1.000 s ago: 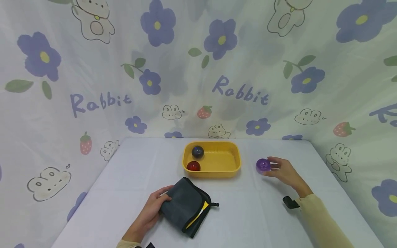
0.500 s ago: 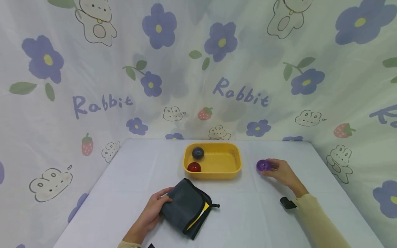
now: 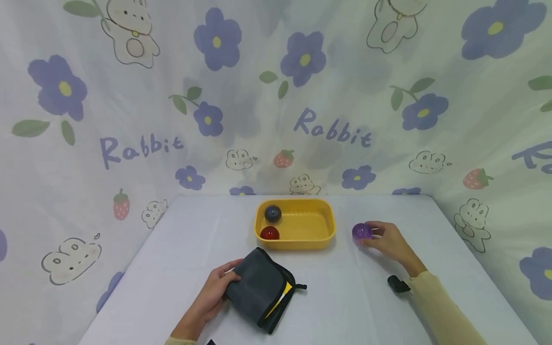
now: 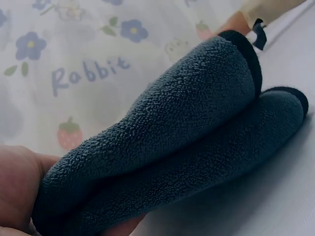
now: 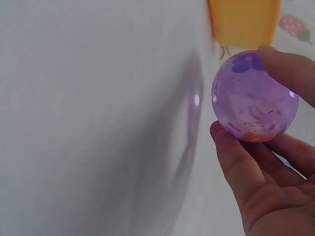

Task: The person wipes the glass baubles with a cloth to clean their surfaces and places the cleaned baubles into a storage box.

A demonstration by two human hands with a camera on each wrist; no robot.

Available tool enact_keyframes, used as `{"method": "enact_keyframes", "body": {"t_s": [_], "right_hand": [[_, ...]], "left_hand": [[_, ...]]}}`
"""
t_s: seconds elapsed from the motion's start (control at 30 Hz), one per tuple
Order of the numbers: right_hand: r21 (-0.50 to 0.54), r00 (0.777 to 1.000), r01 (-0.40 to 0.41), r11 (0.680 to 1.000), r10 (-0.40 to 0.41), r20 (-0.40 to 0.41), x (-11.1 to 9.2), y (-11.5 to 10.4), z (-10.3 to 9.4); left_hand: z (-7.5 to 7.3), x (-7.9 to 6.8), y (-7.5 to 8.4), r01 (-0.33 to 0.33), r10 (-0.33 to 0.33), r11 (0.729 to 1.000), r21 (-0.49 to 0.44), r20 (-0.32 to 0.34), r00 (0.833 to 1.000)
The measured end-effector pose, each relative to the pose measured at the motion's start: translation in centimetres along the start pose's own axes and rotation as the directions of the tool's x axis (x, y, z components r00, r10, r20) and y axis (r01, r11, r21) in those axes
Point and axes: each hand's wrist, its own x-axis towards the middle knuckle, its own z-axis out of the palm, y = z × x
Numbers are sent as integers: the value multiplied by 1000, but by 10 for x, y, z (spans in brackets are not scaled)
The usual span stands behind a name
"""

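A clear purple ball [image 5: 253, 98] is pinched between the thumb and fingers of my right hand [image 3: 388, 243], right of the yellow tray. Its shadow shows on the white cloth beside it in the right wrist view. My left hand [image 3: 213, 293] grips the left edge of a folded dark grey towel [image 3: 256, 287], thumb on top and fingers behind. The towel has black edging, a short black loop and a strip of yellow showing in its fold. Up close in the left wrist view, the towel's [image 4: 182, 98] surface is fuzzy and its layers part at the far end.
A shallow yellow tray [image 3: 308, 245] stands at the back middle of the white-covered table [image 3: 340, 297]. A dark ball [image 3: 273, 214] and a red ball [image 3: 270, 233] lie in its left side. A curtain with flowers and rabbits [image 3: 258, 105] hangs behind.
My right hand has shifted slightly left with the purple ball, which is turned differently in the fingers. The dark ball sits slightly further left in the tray. The left hand keeps its hold.
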Motion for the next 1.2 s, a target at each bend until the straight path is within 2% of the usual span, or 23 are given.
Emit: {"method": "enact_keyframes", "body": {"t_s": [0.27,0.5,0.9,1.2], "right_hand": [[59,998,58,997,-57,-13,-5,-26,-1],[122,993,114,986,-109,-48,-11,-56,-1],[223,981,191,956,-182,-61,-10,-108,5],[284,971,239,929,-226,-79,-10,-147,14]], "left_hand": [[5,-9,22,-48,49,999,-12,107,993],[11,-16,40,-129,128,992,-3,178,976],[24,-13,74,-250,244,968,4,208,947],[39,-9,101,-307,309,951,-43,209,928]]}}
